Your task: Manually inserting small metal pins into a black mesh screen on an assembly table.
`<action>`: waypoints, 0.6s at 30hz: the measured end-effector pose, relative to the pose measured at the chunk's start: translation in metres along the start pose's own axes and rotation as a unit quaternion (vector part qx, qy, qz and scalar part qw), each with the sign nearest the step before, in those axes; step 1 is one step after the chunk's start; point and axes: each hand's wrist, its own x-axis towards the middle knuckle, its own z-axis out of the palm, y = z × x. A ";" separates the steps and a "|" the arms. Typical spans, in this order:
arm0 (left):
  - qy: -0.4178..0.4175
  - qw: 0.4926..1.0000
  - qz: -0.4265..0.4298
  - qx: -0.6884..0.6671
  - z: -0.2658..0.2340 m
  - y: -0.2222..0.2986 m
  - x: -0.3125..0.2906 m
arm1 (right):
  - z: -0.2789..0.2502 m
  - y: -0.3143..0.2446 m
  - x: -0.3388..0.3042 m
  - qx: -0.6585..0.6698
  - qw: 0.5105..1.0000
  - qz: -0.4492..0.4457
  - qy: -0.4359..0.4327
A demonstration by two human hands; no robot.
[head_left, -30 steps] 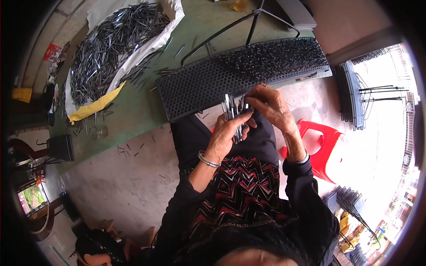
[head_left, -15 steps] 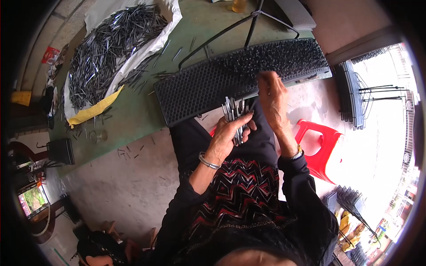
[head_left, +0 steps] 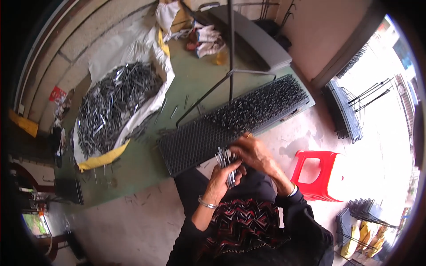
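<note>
My left hand (head_left: 218,179) is closed round a bundle of thin metal strips (head_left: 223,157), their upper ends sticking up past the thumb. My right hand (head_left: 256,154) is at the top of this bundle with its fingers bent together; whatever is between the fingertips is hidden. Just beyond both hands lies a long black tray with honeycomb holes (head_left: 188,148). Dark strips (head_left: 266,103) stand densely in the holes of its right part, while the holes of its left part show bare.
A white sack (head_left: 165,91) piled with loose strips (head_left: 117,99) lies left on the green table (head_left: 186,84). A black metal rod frame (head_left: 231,57) rises behind the tray. Grey sheets (head_left: 253,40) are stacked at the back. A red stool (head_left: 319,177) stands at right.
My right hand has come from over the tray down to the bundle in my left hand. The view has shifted, showing more of the table's far side.
</note>
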 end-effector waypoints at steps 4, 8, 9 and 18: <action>-0.014 0.999 -0.007 0.035 0.007 0.004 -0.007 | 0.001 0.002 -0.012 0.135 0.988 0.075 0.008; -0.021 0.999 -0.009 0.048 0.005 0.001 -0.003 | -0.009 -0.007 -0.015 0.183 0.970 0.161 -0.005; -0.016 0.999 -0.010 0.046 0.003 0.000 -0.002 | -0.006 -0.006 -0.015 0.181 0.971 0.159 0.003; -0.020 0.998 -0.016 0.055 -0.002 -0.003 0.000 | -0.005 0.003 -0.015 0.307 0.935 0.178 -0.005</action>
